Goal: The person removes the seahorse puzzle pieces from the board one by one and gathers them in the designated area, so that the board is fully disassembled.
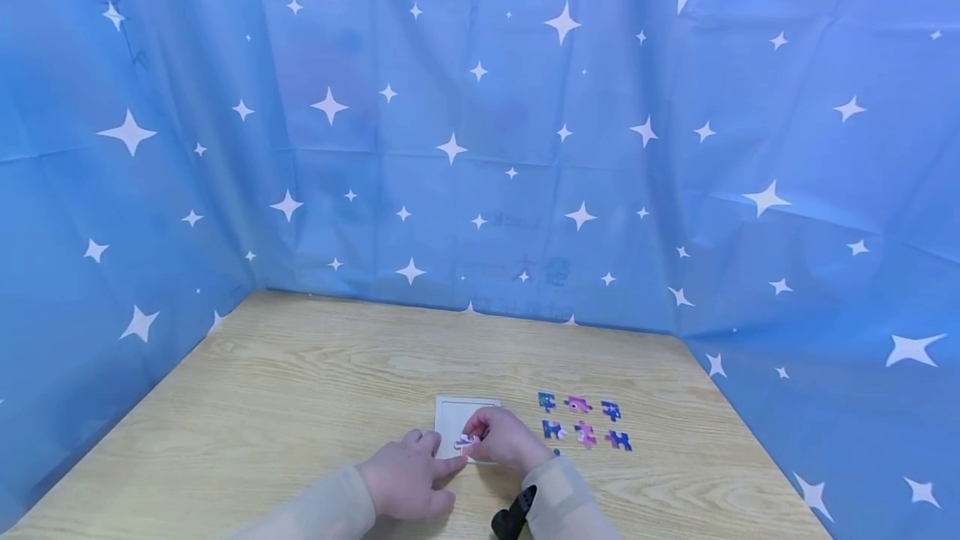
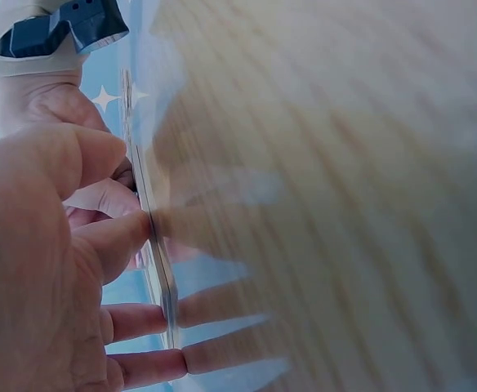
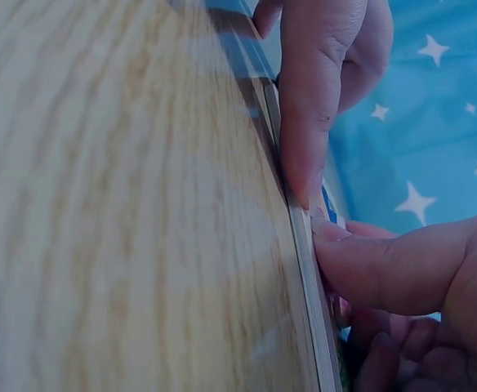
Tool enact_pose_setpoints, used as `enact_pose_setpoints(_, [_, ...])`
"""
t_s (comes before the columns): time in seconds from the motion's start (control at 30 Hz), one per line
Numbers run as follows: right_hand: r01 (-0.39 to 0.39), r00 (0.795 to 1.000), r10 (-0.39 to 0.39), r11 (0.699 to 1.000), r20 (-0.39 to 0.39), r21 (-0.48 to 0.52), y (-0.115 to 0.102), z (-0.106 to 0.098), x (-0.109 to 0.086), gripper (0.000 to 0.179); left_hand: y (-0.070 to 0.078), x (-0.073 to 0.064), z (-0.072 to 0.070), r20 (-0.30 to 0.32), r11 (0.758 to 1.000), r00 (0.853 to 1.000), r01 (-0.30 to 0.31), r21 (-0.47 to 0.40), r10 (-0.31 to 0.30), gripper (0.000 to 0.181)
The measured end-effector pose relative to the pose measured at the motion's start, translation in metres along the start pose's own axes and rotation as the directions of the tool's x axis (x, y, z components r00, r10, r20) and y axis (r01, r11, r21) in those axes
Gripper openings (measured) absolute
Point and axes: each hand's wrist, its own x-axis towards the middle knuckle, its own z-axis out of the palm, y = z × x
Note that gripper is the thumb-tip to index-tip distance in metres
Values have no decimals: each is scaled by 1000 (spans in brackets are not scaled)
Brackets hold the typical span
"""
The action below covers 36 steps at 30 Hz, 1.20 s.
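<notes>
A square white puzzle tray (image 1: 447, 415) lies flat on the wooden table. My left hand (image 1: 411, 473) is at its near left, fingers extended; in the left wrist view, fingertips (image 2: 173, 359) touch the thin edge of the tray. Over the tray's lower right part, my right hand (image 1: 506, 442) pinches a small puzzle piece (image 1: 467, 442) between thumb and fingers. The right wrist view shows the right thumb (image 3: 361, 257) close by a left finger (image 3: 308, 122) at the tray's rim. The fingers hide much of the piece.
Several loose puzzle pieces, among them a pink one (image 1: 585, 434) and a blue one (image 1: 618, 440), lie in rows right of the tray. A black wrist device (image 1: 513, 515) is strapped on the right arm. A star-patterned blue curtain (image 1: 480, 215) surrounds the wooden table (image 1: 300, 373).
</notes>
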Motion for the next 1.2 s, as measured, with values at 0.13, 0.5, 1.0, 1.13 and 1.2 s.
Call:
enact_pose_setpoints(0.13, [-16, 1000, 16, 1000, 10, 22, 1, -2, 0, 20, 0, 1, 0, 17, 1000, 1000, 3, 2, -3, 54])
enact_pose_setpoints(0.5, [-48, 999, 46, 997, 22, 65, 4, -5, 3, 13, 0, 2, -1, 43, 1000, 999, 19, -9, -18, 54])
enact_pose_setpoints(1.0, [-63, 998, 60, 986, 25, 156, 6, -6, 2, 5, -3, 4, 0, 59, 999, 998, 22, -28, -20, 54])
enact_pose_setpoints(1.13, [-71, 997, 67, 980, 30, 186, 7, -6, 2, 5, -6, 6, 4, 55, 1000, 998, 10, -21, -8, 54])
enact_pose_setpoints(1.2, [-70, 997, 66, 980, 30, 189, 7, -7, 3, 6, -7, 7, 8, 46, 1000, 999, 2, -20, -1, 54])
